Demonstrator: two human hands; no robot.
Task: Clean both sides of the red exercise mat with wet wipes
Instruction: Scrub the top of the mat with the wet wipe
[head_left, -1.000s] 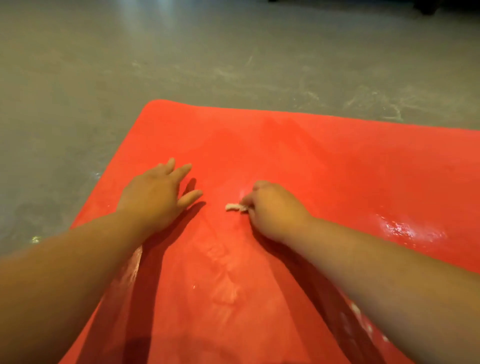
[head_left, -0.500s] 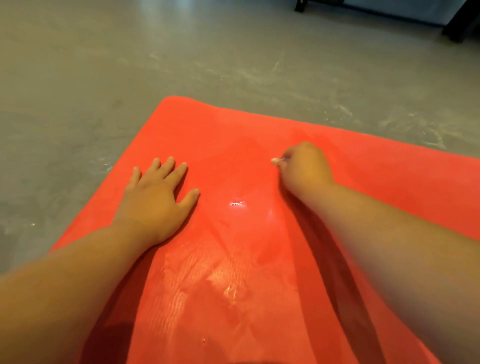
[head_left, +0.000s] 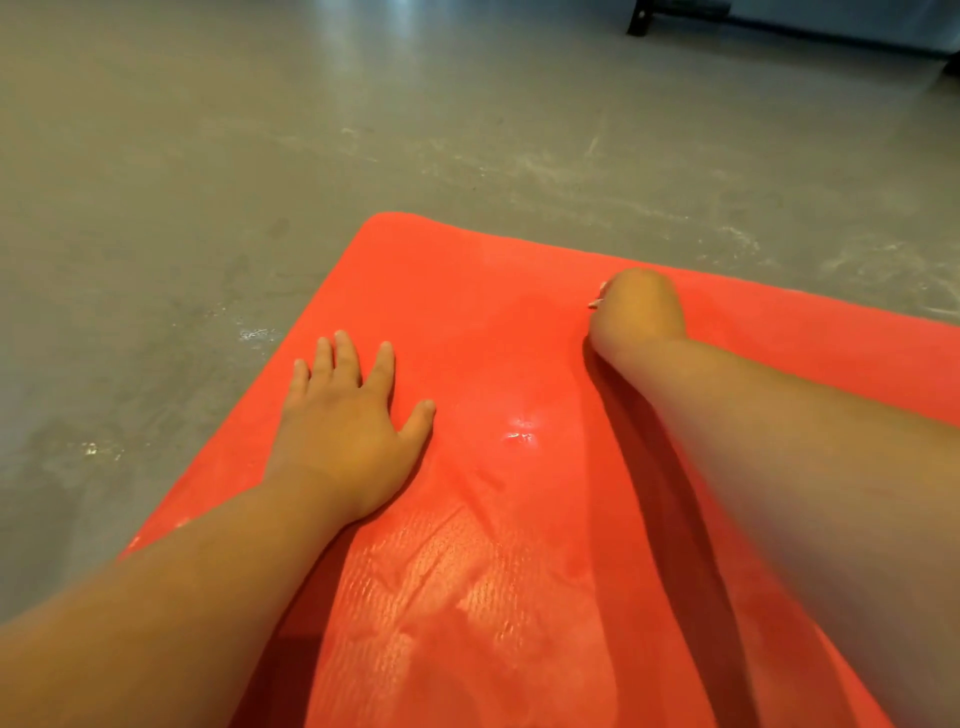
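Note:
The red exercise mat (head_left: 467, 291) lies flat on the floor and fills the lower half of the view, with wet shiny patches near its middle. My left hand (head_left: 343, 426) rests flat on the mat near its left edge, fingers spread. My right hand (head_left: 639, 312) is curled into a fist close to the mat's far edge and grips a wet wipe (head_left: 597, 301); only a small white tip of it shows at the fist's left side.
Grey concrete floor (head_left: 260, 156) with pale scuff marks surrounds the mat on the left and far side. A dark furniture leg (head_left: 641, 21) stands at the far top right.
My right hand has slid the wipe away from me across the mat, from near the middle toward the far edge. My left hand has stayed pressed flat in place.

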